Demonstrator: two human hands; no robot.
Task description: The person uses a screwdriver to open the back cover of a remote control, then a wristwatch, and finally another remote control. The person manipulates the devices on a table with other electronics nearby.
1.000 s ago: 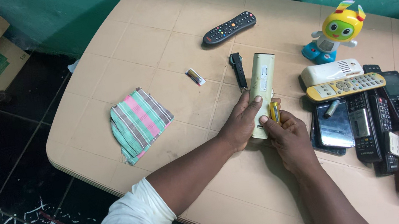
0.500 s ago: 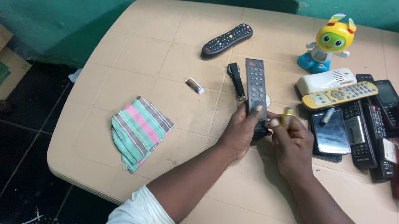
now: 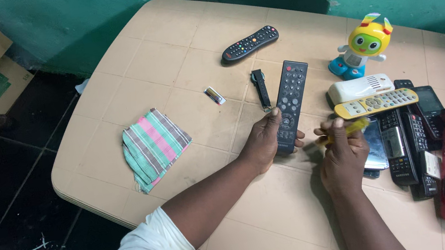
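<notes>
Yellow tool (image 3: 349, 128) in right hand (image 3: 343, 155): blurred, mostly hidden by closed fingers, kind unclear. Left hand (image 3: 262, 140) wrapped around lower end of black remote (image 3: 290, 104), buttons up. Pile of remotes (image 3: 401, 136) just right of right hand; striped cloth (image 3: 153, 145) well left of left hand.

Soft, even daylight fills the scene, with no harsh glare. The beige table (image 3: 168, 63) is bright and sharply focused, while the floor (image 3: 7, 187) at left falls into dimness. Faint shadows sit under the hands. A yellow tool (image 3: 349, 128) in one hand is motion-blurred. Edges bend slightly from wide-angle distortion.
</notes>
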